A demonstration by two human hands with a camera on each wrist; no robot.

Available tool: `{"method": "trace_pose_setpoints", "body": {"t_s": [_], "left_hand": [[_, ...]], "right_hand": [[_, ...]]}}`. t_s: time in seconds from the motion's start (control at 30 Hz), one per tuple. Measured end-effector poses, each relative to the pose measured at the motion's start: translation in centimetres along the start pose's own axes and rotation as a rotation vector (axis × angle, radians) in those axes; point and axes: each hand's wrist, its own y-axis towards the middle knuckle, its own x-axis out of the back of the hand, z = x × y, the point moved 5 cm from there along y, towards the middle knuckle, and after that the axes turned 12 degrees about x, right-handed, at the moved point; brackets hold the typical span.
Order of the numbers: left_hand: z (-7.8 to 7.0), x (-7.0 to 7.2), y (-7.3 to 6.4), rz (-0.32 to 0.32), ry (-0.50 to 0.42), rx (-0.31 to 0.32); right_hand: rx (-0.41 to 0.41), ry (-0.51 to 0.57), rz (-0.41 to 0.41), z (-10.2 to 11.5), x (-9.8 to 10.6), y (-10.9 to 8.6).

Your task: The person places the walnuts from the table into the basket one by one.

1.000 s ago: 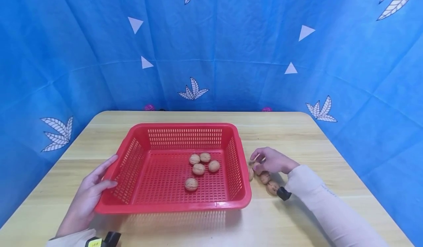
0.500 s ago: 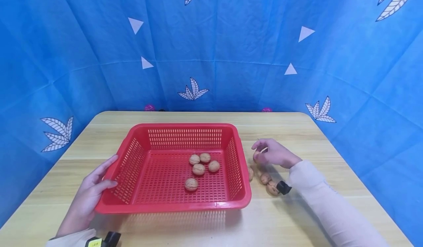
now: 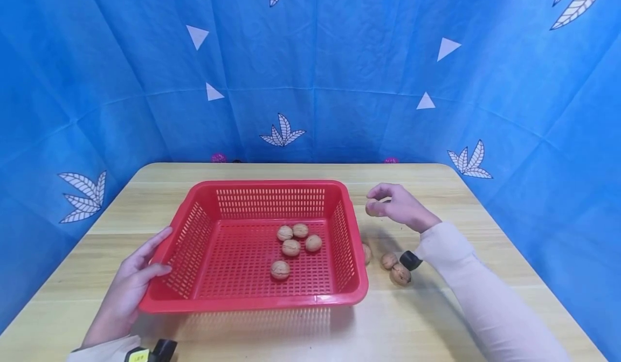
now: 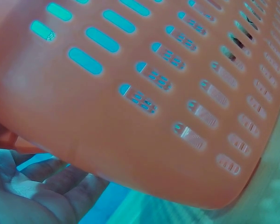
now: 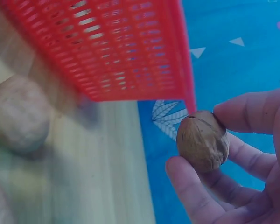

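A red plastic basket (image 3: 257, 304) with slotted walls stands in the middle of the table, several walnuts (image 3: 290, 248) lying on its floor. My left hand (image 3: 127, 285) grips its left rim, thumb on top; in the left wrist view the fingers (image 4: 67, 196) curl under the rim. Raised just beyond the basket's right wall, my right hand (image 3: 400, 206) pinches one walnut (image 5: 203, 141) between thumb and fingertips. Below that hand, two loose walnuts (image 3: 400, 275) sit together on the table, and another walnut (image 3: 367, 253) lies partly hidden behind the basket's right rim.
The light wood table (image 3: 427, 319) has rounded far corners. Behind it and at both sides hangs a blue curtain (image 3: 310, 71) with white leaf and triangle prints. A small black wrist camera (image 3: 410, 260) sits at the right cuff, overlapping the loose walnuts' area.
My right hand has picked a walnut from the group on the table and lifted it up and away, now level with the basket's right rim. The left hand and basket have stayed put.
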Motion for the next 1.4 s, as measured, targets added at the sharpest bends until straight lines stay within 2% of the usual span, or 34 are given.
{"method": "trace_pose_setpoints", "body": {"t_s": [0.3,0.77,1.0,1.4], "left_hand": [[-0.1,0.0,0.0,-0.002,0.003,-0.006],[0.0,0.1,0.0,-0.005,0.012,0.002],[0.0,0.3,0.1,0.002,-0.012,0.025],[0.0,0.3,0.2,0.010,-0.003,0.018]], "right_hand": [[0.030,0.068,-0.025,2.4,0.0,1.0],[0.017,0.182,-0.038,4.7,-1.1,2.5],[0.038,0.219,-0.038,5.8,-2.1,3.3],[0.048,0.267,-0.029,7.2,-4.5,5.0]]}}
